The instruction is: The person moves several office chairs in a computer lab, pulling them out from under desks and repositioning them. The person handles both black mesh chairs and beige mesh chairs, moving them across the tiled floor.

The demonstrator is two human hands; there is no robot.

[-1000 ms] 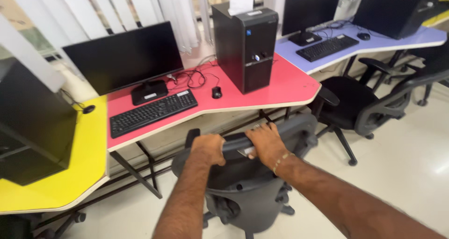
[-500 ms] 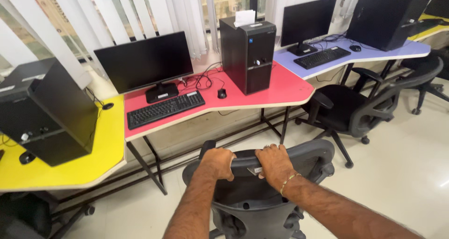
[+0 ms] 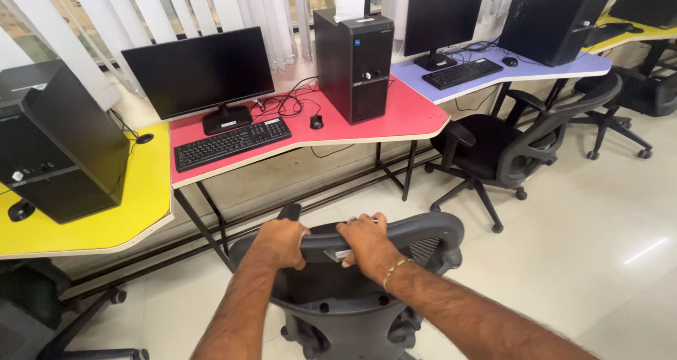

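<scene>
Black mesh-backed office chair (image 3: pixel 367 282) is sitting on the pale tiled floor (image 3: pixel 599 247) just short of the red desk (image 3: pixel 409 117), both hands gripping its top rail. Left hand (image 3: pixel 281 243) is wrapping closed over the rail's left end, right hand (image 3: pixel 368 243) clamping shut beside it, fingers curled over the front edge. Against a second ago the chair is standing further back from the desk, a wider strip of floor showing between them, so it is being pulled away rather than tucked in.

Around: black monitor (image 3: pixel 199 74), black keyboard (image 3: pixel 231 143), black mouse (image 3: pixel 316 122) and black tower case (image 3: pixel 354 55) on the red desk. Yellow desk (image 3: pixel 141 205) to the left, lilac desk (image 3: pixel 486 74) to the right. Second black office chair (image 3: pixel 508 145) is standing close on the right, crowding that side.
</scene>
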